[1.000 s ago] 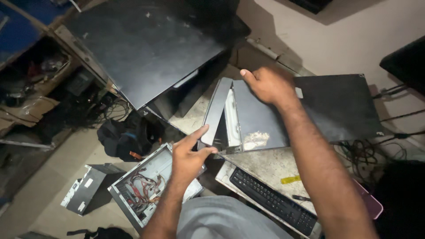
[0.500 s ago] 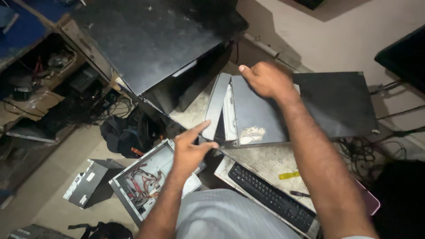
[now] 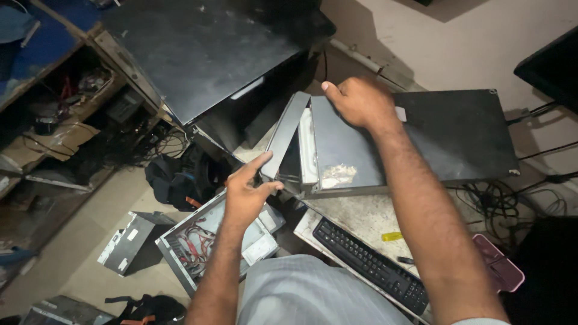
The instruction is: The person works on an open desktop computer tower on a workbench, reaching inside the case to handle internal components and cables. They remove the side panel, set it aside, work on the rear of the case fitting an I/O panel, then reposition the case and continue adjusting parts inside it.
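Observation:
A dark grey desktop computer case (image 3: pixel 445 135) lies flat on a worn table (image 3: pixel 361 213). Its grey front panel (image 3: pixel 283 135) hangs tilted away from the case's front, showing the pale metal face behind it. My left hand (image 3: pixel 244 192) pinches the lower end of that panel between thumb and fingers. My right hand (image 3: pixel 358 102) rests palm down on the case's top near its front upper corner, with the fingers curled over the edge.
A black keyboard (image 3: pixel 370 265) lies at the table's near edge beside a small yellow item (image 3: pixel 391 236). An open computer chassis (image 3: pixel 211 241) and a power supply box (image 3: pixel 123 244) sit on the floor. A large black case (image 3: pixel 198 54) stands behind. Cables (image 3: pixel 500 201) trail at right.
The front panel's lower end has swung a little farther out from the case in my left hand. My right hand stays pressed on the case's top.

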`<state>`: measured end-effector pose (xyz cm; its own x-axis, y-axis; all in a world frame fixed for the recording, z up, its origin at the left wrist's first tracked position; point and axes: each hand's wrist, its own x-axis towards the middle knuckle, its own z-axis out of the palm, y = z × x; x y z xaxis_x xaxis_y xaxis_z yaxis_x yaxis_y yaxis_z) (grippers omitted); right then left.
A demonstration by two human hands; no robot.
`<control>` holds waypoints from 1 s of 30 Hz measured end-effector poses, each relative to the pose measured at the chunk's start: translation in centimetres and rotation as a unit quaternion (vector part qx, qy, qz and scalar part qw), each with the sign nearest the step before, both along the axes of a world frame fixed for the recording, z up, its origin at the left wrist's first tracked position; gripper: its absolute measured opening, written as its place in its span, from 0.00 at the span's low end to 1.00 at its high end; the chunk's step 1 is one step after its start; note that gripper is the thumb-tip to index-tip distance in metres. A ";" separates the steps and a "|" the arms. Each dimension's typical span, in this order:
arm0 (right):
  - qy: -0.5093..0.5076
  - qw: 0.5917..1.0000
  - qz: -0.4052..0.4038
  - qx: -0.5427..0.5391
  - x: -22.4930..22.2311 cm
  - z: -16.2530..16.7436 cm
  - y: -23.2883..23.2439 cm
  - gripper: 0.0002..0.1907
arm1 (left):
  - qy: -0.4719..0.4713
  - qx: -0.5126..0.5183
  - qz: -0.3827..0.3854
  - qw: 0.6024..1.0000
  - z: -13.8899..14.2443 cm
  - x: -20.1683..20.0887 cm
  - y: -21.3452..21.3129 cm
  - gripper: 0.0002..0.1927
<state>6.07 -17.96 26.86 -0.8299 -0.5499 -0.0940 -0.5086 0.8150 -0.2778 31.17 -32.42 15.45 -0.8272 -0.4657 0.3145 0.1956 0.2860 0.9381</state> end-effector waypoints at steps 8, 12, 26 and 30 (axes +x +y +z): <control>0.027 1.000 0.008 0.009 -0.9 -0.7 -0.5 0.33 | 0.021 0.048 -0.008 0.999 -1.3 -0.7 0.0 0.34; 0.019 1.000 0.008 0.012 -1.3 -0.8 -0.7 0.34 | 0.022 0.088 -0.014 0.996 -2.0 -0.9 0.2 0.34; 0.020 1.000 0.005 0.019 -1.8 -1.2 -1.0 0.34 | -0.012 -0.031 0.129 0.991 -6.3 -0.7 3.9 0.39; 0.030 0.999 0.005 0.019 -1.9 -1.5 -1.2 0.33 | -0.033 -0.039 0.130 0.990 -8.6 -1.0 3.6 0.33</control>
